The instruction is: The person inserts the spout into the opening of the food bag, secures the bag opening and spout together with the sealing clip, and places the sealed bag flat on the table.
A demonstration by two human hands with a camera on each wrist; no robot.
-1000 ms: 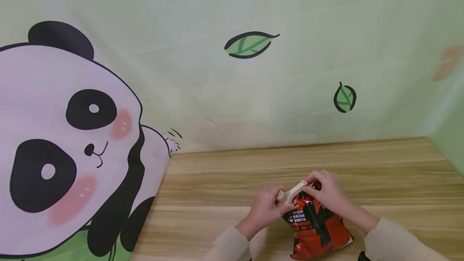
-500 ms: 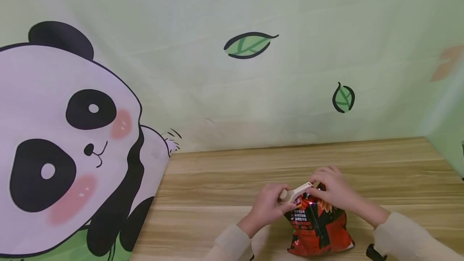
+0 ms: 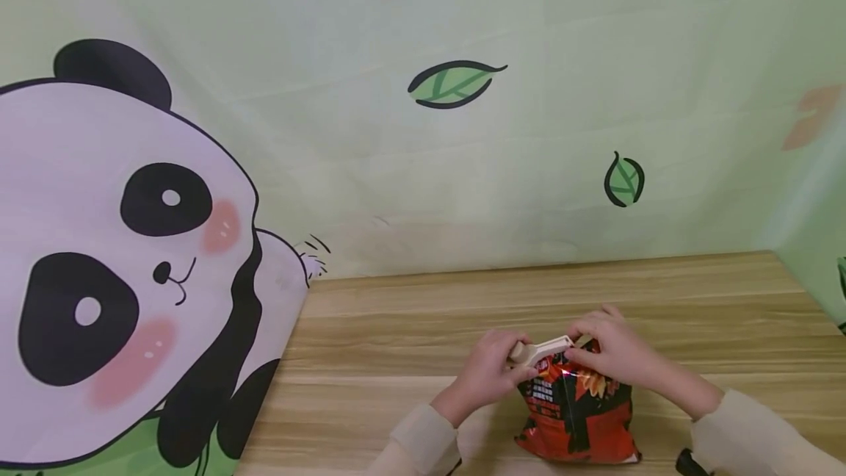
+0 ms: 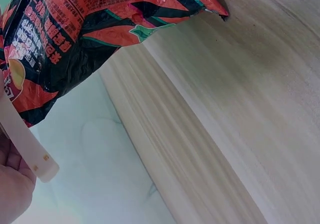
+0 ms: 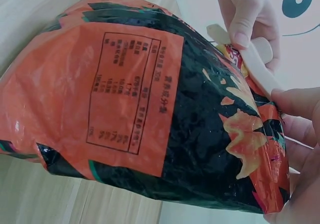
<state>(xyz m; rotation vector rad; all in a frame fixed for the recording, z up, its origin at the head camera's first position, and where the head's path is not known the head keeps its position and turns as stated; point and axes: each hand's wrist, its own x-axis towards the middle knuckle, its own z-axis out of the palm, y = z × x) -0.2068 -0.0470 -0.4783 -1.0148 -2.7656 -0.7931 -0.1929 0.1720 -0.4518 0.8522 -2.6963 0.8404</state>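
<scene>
A red and black snack bag (image 3: 581, 424) with a printed chip picture stands tilted between the hands, its top edge uppermost. Along the left part of that top edge lies a white bag clip (image 3: 547, 351) with a round knob at its left end. My left hand (image 3: 485, 369) pinches the clip's knob end between thumb and fingers. At the bag's top right, my right hand (image 3: 611, 347) grips the top edge, its thumb by the clip's far end in the right wrist view. The fingers behind the bag are partly hidden. Whether the clip is fully fastened I cannot tell.
Under the bag is a wood-grain table (image 3: 370, 329). A pale green backdrop (image 3: 529, 189) with leaf prints rises behind it, and a large panda print (image 3: 178, 300) covers the left side. The table's edge (image 4: 135, 154) shows in the left wrist view.
The clip has shifted slightly right, and more of it shows between the hands. My right hand has moved a little to the right. The bag's lower end has swung left and up.
</scene>
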